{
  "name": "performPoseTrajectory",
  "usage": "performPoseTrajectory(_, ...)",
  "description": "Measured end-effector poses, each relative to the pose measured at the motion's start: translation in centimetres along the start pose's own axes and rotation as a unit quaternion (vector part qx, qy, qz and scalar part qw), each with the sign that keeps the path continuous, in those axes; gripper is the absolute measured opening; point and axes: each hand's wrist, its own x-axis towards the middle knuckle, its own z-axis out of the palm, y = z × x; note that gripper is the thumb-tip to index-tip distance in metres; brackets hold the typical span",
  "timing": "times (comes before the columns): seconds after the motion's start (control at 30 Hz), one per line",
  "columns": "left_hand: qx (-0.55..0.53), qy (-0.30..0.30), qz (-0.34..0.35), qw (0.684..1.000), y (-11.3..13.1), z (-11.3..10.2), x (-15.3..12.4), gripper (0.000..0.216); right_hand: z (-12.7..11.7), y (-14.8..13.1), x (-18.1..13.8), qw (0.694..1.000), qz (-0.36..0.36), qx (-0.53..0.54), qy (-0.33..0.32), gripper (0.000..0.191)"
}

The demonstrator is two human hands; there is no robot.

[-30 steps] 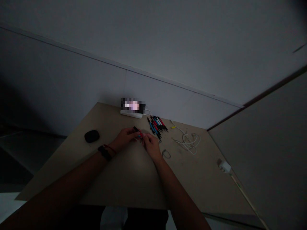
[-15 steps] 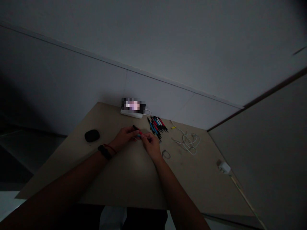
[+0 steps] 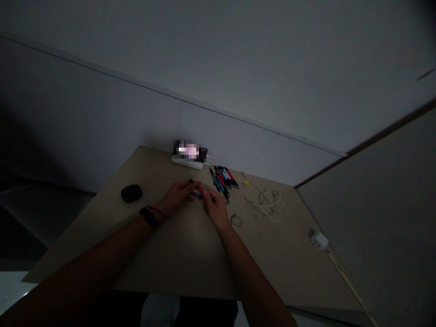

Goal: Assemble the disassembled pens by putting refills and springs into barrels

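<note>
Two hands meet over the middle of the table (image 3: 177,259), both on one pen (image 3: 197,188). The left hand (image 3: 177,195) has its fingers curled in and pinches the dark far end of the pen. The right hand (image 3: 214,206) is closed almost as far, its fingertips gripping the red near end. The pen lies slanted between them, just above the tabletop. The light is too dim to tell whether the pen is whole or in parts.

As for progress, only this one pen is in hand. The others lie in a heap of pens (image 3: 223,178), red, blue and black, just beyond the right hand on the far side, touched by neither hand. I see no second heap, so most of the work appears left to do.

A small loop (image 3: 235,220) lies just right of the right hand, and a white cable (image 3: 269,200) is coiled further right.
</note>
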Motion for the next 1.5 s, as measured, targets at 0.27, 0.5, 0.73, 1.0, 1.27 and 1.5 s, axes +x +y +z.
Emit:
performPoseTrajectory(0.27, -0.022, 0.011, -0.010, 1.000, 0.2, 0.1, -0.1, 0.033, 0.2, -0.1, -0.1, 0.999, 0.008, 0.031, -0.013, 0.043)
performPoseTrajectory(0.5, -0.032, 0.013, -0.012, 0.999, 0.1, 0.0, 0.1, 0.031, 0.6, -0.5, -0.2, 0.997, -0.016, 0.067, 0.033, 0.036)
performPoseTrajectory(0.73, -0.041, 0.013, -0.021, 0.999, 0.1, 0.0, -0.1, 0.032, 0.4, -0.3, -0.2, 0.998, 0.003, 0.056, 0.006, 0.043)
performPoseTrajectory(1.0, -0.033, 0.021, -0.023, 0.999, 0.2, 0.0, 0.0, 0.037, 0.5, -0.3, -0.1, 0.997, -0.013, 0.071, 0.037, 0.035)
performPoseTrajectory(1.27, -0.052, 0.030, -0.025, 0.998, 0.2, 0.2, 0.0, 0.033, 0.5, -0.1, -0.1, 0.996, -0.007, 0.084, 0.041, 0.034)
performPoseTrajectory(1.5, -0.067, 0.033, -0.029, 0.997, 0.1, 0.1, 0.0, 0.031, 0.5, 0.5, 0.0, 0.996, -0.009, 0.089, 0.026, 0.036)
